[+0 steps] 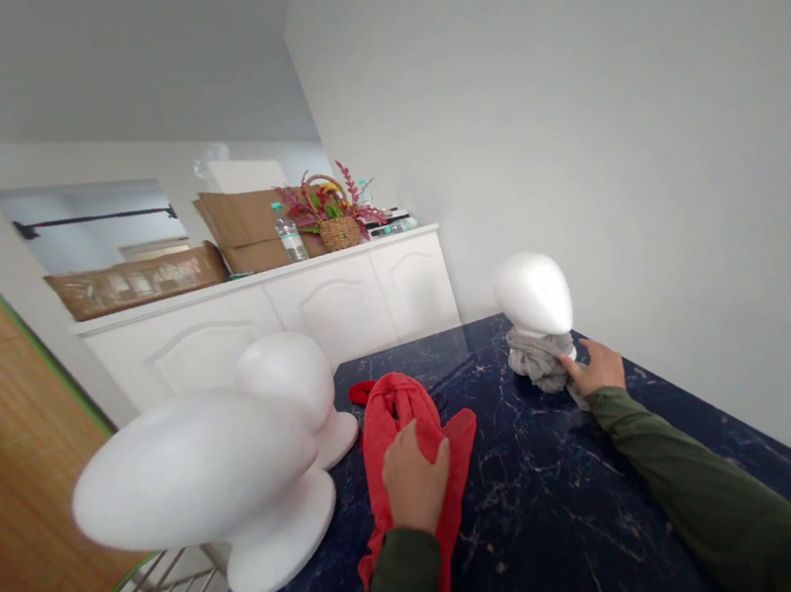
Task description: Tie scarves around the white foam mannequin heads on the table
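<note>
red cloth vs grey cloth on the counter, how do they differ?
The red cloth lies stretched long and flat on the dark counter; the grey cloth is bunched around the base of a white foam head. The left hand rests flat on the red; the right hand touches the grey's edge. Both are soft, crumpled fabric.

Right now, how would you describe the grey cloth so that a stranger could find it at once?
Look at the dark marble table and follow its far right side, near the white wall. There a white foam head stands alone, and the grey cloth is bunched around its base, touched by the right hand. The other cloth, under the left hand, is red.
</note>
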Motion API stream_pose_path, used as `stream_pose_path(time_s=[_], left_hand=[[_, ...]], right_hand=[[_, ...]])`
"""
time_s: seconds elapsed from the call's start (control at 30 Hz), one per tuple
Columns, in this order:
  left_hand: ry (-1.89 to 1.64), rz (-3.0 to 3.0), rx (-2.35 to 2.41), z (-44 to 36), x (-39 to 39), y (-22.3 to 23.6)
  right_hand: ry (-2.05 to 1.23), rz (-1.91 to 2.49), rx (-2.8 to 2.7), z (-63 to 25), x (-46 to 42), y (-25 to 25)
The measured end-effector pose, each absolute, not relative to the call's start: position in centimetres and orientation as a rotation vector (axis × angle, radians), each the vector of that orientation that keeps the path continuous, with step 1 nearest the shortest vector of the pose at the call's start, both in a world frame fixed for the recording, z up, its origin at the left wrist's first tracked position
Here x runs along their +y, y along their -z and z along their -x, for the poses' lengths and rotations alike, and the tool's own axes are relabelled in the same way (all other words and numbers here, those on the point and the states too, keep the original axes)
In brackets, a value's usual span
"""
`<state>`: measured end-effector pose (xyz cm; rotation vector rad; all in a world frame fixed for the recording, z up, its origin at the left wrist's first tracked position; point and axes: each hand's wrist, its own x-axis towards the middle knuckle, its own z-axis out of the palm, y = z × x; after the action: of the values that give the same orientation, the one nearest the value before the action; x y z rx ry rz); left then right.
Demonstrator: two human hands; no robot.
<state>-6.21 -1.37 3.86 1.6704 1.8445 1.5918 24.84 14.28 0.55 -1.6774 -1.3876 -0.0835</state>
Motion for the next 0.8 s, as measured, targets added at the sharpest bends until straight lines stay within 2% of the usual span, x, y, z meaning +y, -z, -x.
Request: stream_pose_path(time_s=[0.1,0.2,0.3,0.43,0.53,0.63,0.8], left_hand=[[-1.39,-1.477,2.265,8.5,-1.1,-3.7],[-1.12,-1.486,2.433,9.1,-1.0,-3.0],[-0.98,-1.64,2.55,9.0,-1.1,-2.9],[-1.124,-1.68,2.548,9.1,-1.3,-4.1],[-1.46,-1.813,2.362,8.7,-1.7,-5.1],[-1.687,-2.112,1.915,7.0,-2.8,-5.5],[-1.28,-2.41,1.149,2.4,-6.3,-4.8]], right_hand=[[0.275,1.443,-1.565,-22.8,11.8,-1.2],[0.15,1.107,-1.776,-19.0,8.6,-1.1],[-0.21,0.924,-1.853,-14.3,5.3,0.1],[-1.054,1.016,-1.585,-9.0,2.6,1.4],[-1.667,1.036,-1.108,-7.3,2.1,0.9],[-2.037,0.784,-0.819,-7.5,1.8,-0.5],[-2.285,0.234,-1.026,-10.0,0.4,-2.6]])
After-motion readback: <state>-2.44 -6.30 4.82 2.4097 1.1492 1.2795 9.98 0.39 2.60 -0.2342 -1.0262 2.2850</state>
